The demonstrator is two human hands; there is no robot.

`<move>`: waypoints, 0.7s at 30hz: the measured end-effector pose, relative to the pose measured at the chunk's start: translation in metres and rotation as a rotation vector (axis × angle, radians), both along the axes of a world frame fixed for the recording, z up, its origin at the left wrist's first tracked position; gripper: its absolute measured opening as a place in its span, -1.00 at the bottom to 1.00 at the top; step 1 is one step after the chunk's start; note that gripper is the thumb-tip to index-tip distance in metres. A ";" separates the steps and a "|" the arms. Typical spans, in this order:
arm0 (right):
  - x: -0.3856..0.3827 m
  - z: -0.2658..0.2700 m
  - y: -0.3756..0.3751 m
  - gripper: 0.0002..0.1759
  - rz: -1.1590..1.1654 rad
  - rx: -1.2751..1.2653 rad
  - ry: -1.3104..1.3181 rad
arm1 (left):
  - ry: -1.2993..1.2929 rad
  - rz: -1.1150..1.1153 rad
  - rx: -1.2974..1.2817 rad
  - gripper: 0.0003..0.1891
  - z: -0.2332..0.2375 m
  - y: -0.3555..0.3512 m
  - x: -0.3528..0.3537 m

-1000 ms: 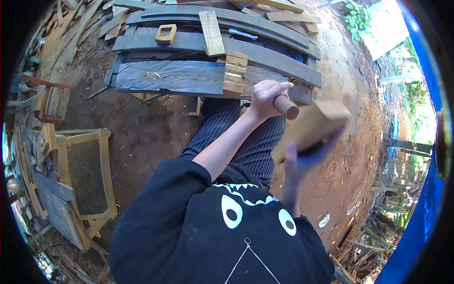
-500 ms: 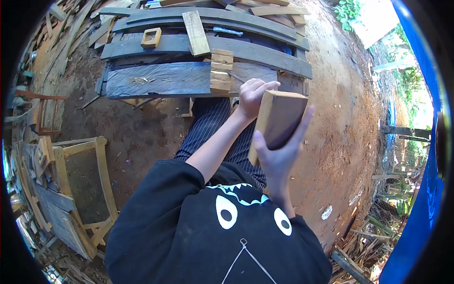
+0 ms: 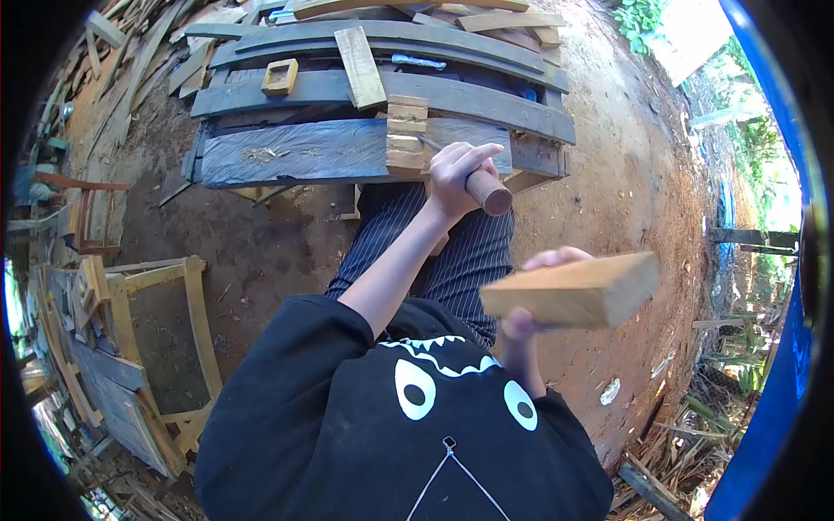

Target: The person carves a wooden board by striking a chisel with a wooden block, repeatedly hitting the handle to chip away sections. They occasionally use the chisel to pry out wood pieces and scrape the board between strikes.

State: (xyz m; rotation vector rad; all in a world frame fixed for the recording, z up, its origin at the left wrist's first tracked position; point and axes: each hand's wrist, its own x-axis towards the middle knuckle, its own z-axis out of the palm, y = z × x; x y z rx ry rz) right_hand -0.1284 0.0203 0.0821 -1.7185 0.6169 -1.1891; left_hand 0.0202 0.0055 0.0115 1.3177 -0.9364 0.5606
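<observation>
My left hand (image 3: 453,180) is closed around the round wooden handle (image 3: 490,194) of a chisel, whose thin dark shank reaches forward to a notched wooden piece (image 3: 406,149). That piece lies across the front plank of the bench and has several cuts in its top. My right hand (image 3: 519,328) grips a thick rectangular wooden block (image 3: 565,295), fingers on the far side and thumb on the near side. The block is blurred by motion and is held apart from the chisel, to its right and nearer to me. The chisel's cutting edge cannot be made out.
On the slatted bench (image 3: 295,156) lie wood shavings, a pale board (image 3: 360,68), a small hollowed wooden block (image 3: 280,77) and a clear plastic item (image 3: 419,62). More planks are piled behind. A wooden frame (image 3: 204,339) stands at left; a blue tarp (image 3: 764,417) hangs at right.
The wooden block in my right hand has swung down, right and toward me, turning from upright to nearly level. The chisel handle now shows fully; my left hand stays about where it was.
</observation>
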 end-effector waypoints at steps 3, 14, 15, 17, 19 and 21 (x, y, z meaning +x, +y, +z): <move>0.011 -0.001 -0.003 0.24 0.031 -0.213 0.346 | -0.007 0.031 0.084 -0.73 -0.009 0.001 0.001; 0.010 -0.009 0.000 0.28 0.037 -0.156 0.104 | 0.024 -0.004 0.053 -0.77 -0.009 0.001 0.004; 0.008 -0.005 0.005 0.27 0.055 -0.055 0.047 | 0.035 -0.010 0.058 -0.77 -0.010 0.004 -0.001; 0.004 0.003 0.016 0.25 0.079 0.146 -0.083 | -0.016 0.022 0.031 -0.80 -0.006 0.001 0.002; 0.010 -0.007 0.008 0.22 0.055 0.034 0.168 | -0.011 0.015 0.043 -0.79 -0.007 0.001 0.000; 0.009 -0.011 0.000 0.27 0.075 -0.038 0.268 | -0.017 0.001 0.038 -0.79 -0.009 -0.001 -0.001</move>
